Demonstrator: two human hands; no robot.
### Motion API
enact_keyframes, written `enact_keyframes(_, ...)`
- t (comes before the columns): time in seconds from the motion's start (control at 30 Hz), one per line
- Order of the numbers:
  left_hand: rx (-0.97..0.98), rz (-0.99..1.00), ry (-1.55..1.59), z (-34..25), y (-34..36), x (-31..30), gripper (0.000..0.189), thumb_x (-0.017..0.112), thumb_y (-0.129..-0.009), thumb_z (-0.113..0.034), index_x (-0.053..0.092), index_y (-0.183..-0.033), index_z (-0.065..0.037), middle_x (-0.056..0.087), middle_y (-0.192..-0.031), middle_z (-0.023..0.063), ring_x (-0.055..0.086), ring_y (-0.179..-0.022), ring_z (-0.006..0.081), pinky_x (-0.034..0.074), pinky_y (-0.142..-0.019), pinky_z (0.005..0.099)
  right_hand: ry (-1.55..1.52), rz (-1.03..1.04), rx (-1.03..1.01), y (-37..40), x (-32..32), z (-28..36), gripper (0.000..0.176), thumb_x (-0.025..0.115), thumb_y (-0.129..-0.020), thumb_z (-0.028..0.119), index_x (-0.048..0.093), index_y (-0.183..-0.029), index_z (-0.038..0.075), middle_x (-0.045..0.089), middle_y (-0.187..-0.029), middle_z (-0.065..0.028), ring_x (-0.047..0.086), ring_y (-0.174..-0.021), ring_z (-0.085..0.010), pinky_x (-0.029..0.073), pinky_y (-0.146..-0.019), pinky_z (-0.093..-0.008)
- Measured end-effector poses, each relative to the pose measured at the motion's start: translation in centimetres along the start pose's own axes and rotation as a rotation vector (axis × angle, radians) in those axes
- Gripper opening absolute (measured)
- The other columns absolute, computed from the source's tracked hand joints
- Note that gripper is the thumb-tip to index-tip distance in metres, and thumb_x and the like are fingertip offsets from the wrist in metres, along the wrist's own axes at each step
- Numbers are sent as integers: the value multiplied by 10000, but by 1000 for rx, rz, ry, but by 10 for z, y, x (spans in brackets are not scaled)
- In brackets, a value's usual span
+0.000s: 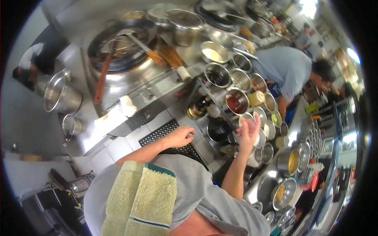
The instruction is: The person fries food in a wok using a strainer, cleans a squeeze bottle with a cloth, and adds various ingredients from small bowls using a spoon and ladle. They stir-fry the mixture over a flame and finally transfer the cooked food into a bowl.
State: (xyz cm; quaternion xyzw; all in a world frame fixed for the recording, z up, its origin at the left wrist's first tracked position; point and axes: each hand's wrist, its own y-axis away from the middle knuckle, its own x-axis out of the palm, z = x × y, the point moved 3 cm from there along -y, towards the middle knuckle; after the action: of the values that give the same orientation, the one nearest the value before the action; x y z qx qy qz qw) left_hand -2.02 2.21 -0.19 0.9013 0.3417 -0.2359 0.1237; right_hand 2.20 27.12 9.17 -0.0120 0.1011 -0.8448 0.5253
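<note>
My left hand (181, 137) hangs over the black floor mat (159, 133), its fingers loosely bent and a little apart, with nothing visible in them. Raised beside the rack of metal pots, my right hand (249, 131) has its fingers spread and appears empty. Near it are a pot of red-brown sauce (237, 101), a container of green pieces (276, 117) and a yellow-topped container (256, 98). Dark bottles (201, 105) stand lower down, between the rack and the stove. A green towel (151, 196) lies over my left shoulder.
A large wok (132, 59) with a wooden-handled tool (103, 80) across its rim is on the stove. A brush (171, 57) lies beside it. At the right, a person in grey (281, 69) bends over the counter, where bowls (284, 193) stand.
</note>
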Motion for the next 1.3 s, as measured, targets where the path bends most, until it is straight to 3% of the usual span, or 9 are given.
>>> enact_keyframes(0.2, -392, -445, 257, 49, 93, -103, 225, 633, -854, -155, 594, -1015, -3, 653, -887, 100, 637, -832, 170, 505, -726, 308, 42, 572, 116, -84, 122, -11, 599, 571, -909, 66, 295, -1441, 46, 654, -955, -92, 598, -686, -117, 471, -548, -227)
enact_keyframes(0.4, -541, -826, 431, 65, 156, -110, 178, 618, -874, -112, 596, -1021, -14, 643, -893, 56, 615, -813, 126, 498, -724, 263, 170, 508, -207, -242, 154, 21, 384, 568, -931, 107, 517, -1304, 36, 667, -931, -71, 609, -759, -115, 478, -634, -229)
enact_keyframes(0.6, -357, -768, 885, 37, 86, -103, 157, 565, -950, -141, 564, -1071, -40, 642, -989, 101, 620, -934, 159, 519, -817, 296, 422, 401, -608, -399, 164, 77, 349, 581, -912, 102, 569, -1257, 49, 666, -976, -89, 611, -884, -143, 479, -811, -283)
enact_keyframes(0.77, -57, -1042, 1410, 32, -20, -198, 605, 593, -917, -387, 334, -1327, -25, 525, -1200, 171, 536, -1125, 284, 467, -956, 449, 379, 522, -552, -392, 186, 80, 372, 578, -917, 89, 543, -1284, 40, 642, -1023, -83, 593, -887, -142, 473, -820, -276)
enact_keyframes(0.8, -56, -1095, 1447, 30, -39, -224, 588, 556, -925, -345, 346, -1306, 51, 459, -1278, 220, 549, -1111, 321, 455, -975, 451, 350, 558, -565, -392, 191, 78, 374, 575, -920, 87, 537, -1288, 36, 637, -1030, -80, 590, -891, -142, 471, -820, -273)
enact_keyframes(0.87, -58, -959, 1600, 37, -63, -268, 406, 580, -899, -217, 425, -1175, 38, 554, -1071, 176, 614, -922, 273, 526, -824, 409, 248, 611, -528, -386, 195, 72, 375, 566, -926, 83, 526, -1294, 26, 630, -1040, -78, 583, -908, -138, 465, -827, -266)
enact_keyframes(1.0, -265, -1145, 1140, 48, -94, -294, 171, 594, -827, -30, 462, -936, -26, 508, -672, 35, 530, -541, 138, 493, -476, 296, 145, 705, -448, -354, 186, 54, 377, 564, -926, 80, 514, -1292, 3, 629, -1028, -77, 578, -915, -123, 458, -825, -250)
enact_keyframes(1.23, -329, -1163, 699, 12, -63, -321, 222, 623, -824, -41, 446, -957, -61, 524, -727, 38, 528, -561, 125, 467, -465, 285, 15, 797, -136, -336, 164, -26, 389, 580, -911, 76, 522, -1289, 6, 637, -993, -72, 588, -884, -113, 465, -785, -237)
enact_keyframes(1.3, -310, -1080, 901, 5, -48, -342, 213, 630, -857, -85, 450, -971, -79, 508, -766, 22, 502, -561, 121, 443, -466, 266, 47, 820, -127, -331, 165, -39, 378, 578, -917, 77, 525, -1285, 8, 647, -980, -70, 598, -872, -113, 474, -768, -240)
